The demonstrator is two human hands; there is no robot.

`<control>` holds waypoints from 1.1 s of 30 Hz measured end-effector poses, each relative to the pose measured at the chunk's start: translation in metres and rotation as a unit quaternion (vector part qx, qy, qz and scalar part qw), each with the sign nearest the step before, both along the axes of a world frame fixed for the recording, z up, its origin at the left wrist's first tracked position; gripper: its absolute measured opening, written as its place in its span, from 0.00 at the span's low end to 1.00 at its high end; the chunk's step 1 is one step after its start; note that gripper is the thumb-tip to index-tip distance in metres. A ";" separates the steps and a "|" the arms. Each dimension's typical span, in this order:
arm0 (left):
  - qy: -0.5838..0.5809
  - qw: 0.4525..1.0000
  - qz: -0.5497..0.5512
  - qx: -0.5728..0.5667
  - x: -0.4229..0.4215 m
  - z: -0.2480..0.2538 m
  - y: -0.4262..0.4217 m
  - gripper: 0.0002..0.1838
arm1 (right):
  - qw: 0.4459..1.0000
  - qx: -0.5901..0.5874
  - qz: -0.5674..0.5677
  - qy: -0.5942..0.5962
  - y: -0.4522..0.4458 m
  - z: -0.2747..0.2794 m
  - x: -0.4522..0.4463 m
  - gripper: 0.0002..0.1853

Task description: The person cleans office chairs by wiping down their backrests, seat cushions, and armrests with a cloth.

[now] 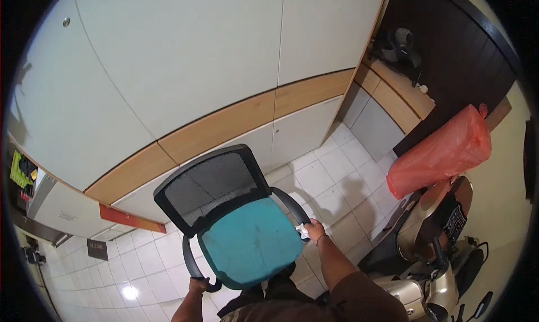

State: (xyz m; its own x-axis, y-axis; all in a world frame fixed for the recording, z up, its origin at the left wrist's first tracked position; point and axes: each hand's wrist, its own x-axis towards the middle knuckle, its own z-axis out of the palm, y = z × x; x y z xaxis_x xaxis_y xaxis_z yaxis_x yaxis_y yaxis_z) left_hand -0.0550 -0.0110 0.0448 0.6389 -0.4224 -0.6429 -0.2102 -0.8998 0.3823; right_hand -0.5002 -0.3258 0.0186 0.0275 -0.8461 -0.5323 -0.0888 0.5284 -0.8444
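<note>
Clearly, the office chair [251, 244] stands close before me at twelve o'clock, on the tiled floor [315, 176], its seat front towards my body. Taking the teal seat as the dial, the mesh backrest [216, 188] rises at eleven. My left grip [199, 284], at eight, is closed on the front end of the left armrest [190, 258]. My right grip [315, 231], at three, holds a crumpled white wad [302, 231] at the front end of the right armrest [291, 205]; I cannot tell whether my fingers wrap that armrest too. I judge the chair bulky and fairly heavy, sturdy rather than fragile. The armrests look stiff and perhaps a little slick, so they suit a firm hold near both ends; the mesh probably flexes and the seat gives, making poorer handles. Its base is hidden, so I cannot tell whether it rolls.
</note>
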 end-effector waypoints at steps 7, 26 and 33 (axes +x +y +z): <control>0.019 0.999 -0.048 0.013 -0.022 -0.042 -0.045 0.29 | 0.987 -0.047 0.081 0.129 -0.060 -0.022 -0.049 0.15; -0.014 0.999 -0.046 0.021 -0.098 -0.021 -0.155 0.25 | 0.998 -0.045 -0.046 0.004 -0.175 -0.032 -0.097 0.31; 0.042 0.999 -0.024 -0.013 -0.110 -0.011 -0.190 0.24 | 0.954 -0.082 -0.246 -0.150 -0.213 -0.078 -0.082 0.30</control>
State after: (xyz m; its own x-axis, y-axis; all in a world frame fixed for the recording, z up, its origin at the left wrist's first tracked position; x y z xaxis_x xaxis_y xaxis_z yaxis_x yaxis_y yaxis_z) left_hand -0.1652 -0.2005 0.0340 0.5620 -0.4682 -0.6819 -0.2199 -0.8793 0.4225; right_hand -0.5823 -0.5391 -0.0595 -0.2642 -0.8666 -0.4233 0.3958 0.3028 -0.8670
